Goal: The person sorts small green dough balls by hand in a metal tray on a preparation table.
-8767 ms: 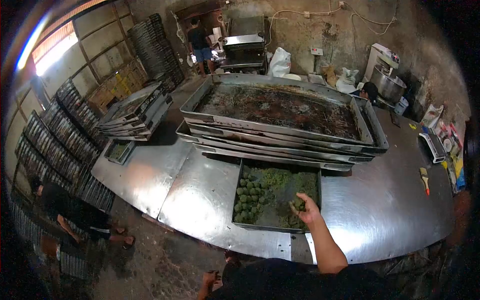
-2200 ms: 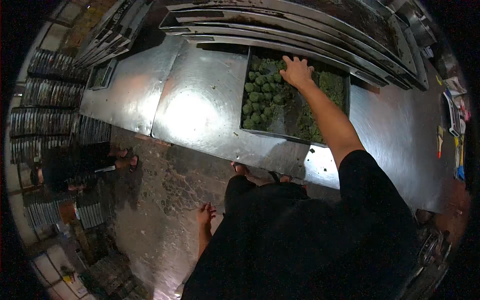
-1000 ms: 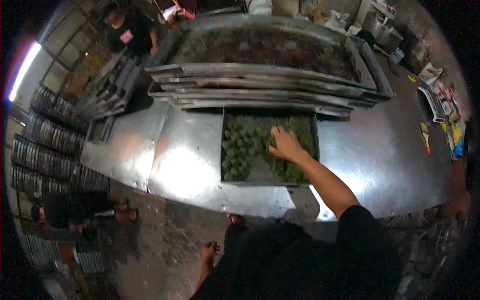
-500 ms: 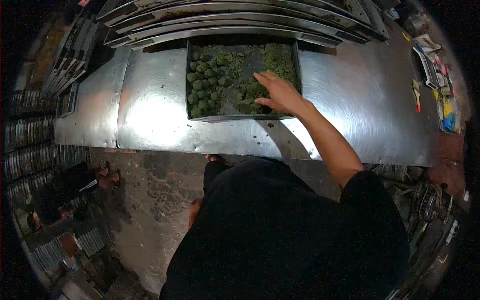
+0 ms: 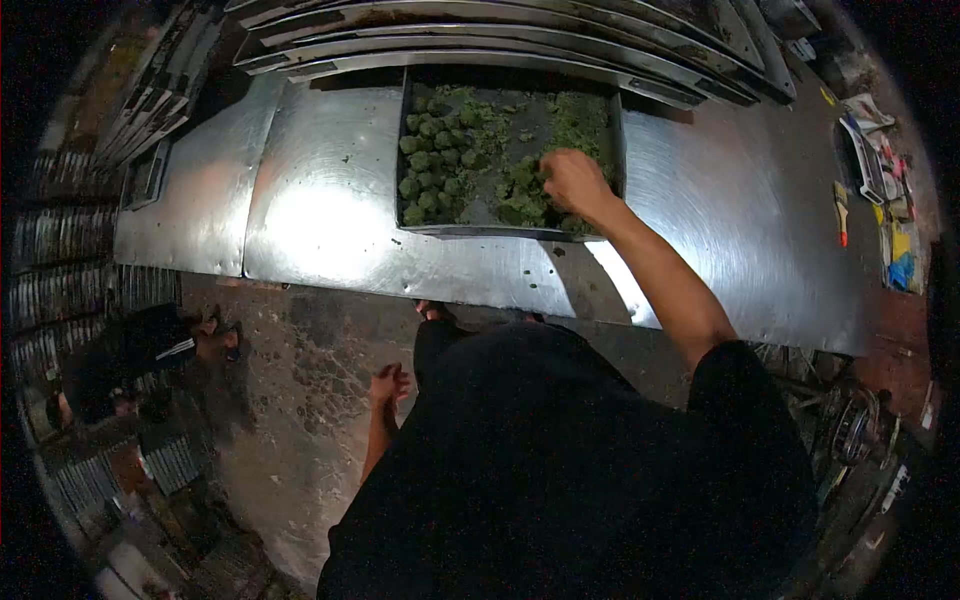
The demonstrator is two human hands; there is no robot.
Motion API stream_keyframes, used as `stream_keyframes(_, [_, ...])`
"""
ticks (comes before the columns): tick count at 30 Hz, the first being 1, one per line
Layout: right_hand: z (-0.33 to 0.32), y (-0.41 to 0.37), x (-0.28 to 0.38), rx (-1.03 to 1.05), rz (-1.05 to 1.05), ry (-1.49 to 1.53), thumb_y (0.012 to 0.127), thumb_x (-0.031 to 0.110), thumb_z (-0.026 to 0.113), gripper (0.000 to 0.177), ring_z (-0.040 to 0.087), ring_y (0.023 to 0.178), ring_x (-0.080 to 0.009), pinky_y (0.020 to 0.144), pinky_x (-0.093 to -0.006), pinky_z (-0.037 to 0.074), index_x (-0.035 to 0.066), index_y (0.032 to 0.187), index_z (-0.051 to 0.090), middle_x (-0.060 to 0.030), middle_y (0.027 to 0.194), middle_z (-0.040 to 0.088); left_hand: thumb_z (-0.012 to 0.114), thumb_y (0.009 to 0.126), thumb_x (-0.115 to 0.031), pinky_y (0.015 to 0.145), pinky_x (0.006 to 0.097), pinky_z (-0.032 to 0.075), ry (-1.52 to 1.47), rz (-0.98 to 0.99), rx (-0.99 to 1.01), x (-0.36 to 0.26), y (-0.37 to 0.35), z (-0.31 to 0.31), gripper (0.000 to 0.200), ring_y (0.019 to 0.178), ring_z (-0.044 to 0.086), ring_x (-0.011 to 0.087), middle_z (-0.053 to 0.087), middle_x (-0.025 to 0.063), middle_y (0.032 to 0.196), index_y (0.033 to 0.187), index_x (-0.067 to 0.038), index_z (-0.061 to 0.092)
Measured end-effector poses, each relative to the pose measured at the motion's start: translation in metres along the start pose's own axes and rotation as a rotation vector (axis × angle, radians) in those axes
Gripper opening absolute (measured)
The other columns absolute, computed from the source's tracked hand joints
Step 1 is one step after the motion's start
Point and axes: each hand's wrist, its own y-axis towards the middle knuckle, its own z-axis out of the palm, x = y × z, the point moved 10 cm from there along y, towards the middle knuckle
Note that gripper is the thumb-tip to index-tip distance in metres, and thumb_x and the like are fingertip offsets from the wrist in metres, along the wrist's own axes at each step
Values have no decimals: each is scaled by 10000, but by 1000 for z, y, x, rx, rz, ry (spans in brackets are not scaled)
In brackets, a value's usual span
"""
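A shallow metal tray lies on the metal table. Round green lumps crowd its left side, and loose green crumbly material is spread over its right side. Over the right part of the tray, my right hand has its fingers curled down at a green clump; what lies between the fingertips is hidden. Below the table edge, away from the tray, my left hand hangs at my side with its fingers loosely bent and partly apart, holding nothing visible.
Stacked metal trays stand behind the tray. On the right of the metal table lies a brush. More trays lean at the left. A person in dark clothing is at the lower left, beside racks.
My right hand has closed from spread fingers to curled ones over the clump. My left hand has come into fuller view beside my body. The whole view has shifted slightly.
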Motion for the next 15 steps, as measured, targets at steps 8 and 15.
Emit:
stream_keyframes(8, [-1, -32, -61, -184, 485, 982, 839, 249, 660, 249, 590, 625, -172, 522, -307, 453, 34, 954, 612, -103, 802, 622, 539, 889, -286, 499, 330, 442, -419, -260, -126, 175, -15, -10, 318, 682, 602, 222, 642, 114, 889, 1108, -58, 577])
stream_keyframes(15, [-25, -58, -57, -323, 675, 1221, 867, 519, 544, 539, 429, 385, -104, 352, -251, 299, 82, 555, 492, -23, 486, 463, 568, 889, -273, 523, 321, 458, -249, -489, -133, 98, -50, 3, 318, 729, 602, 212, 616, 100, 846, 1084, -22, 573])
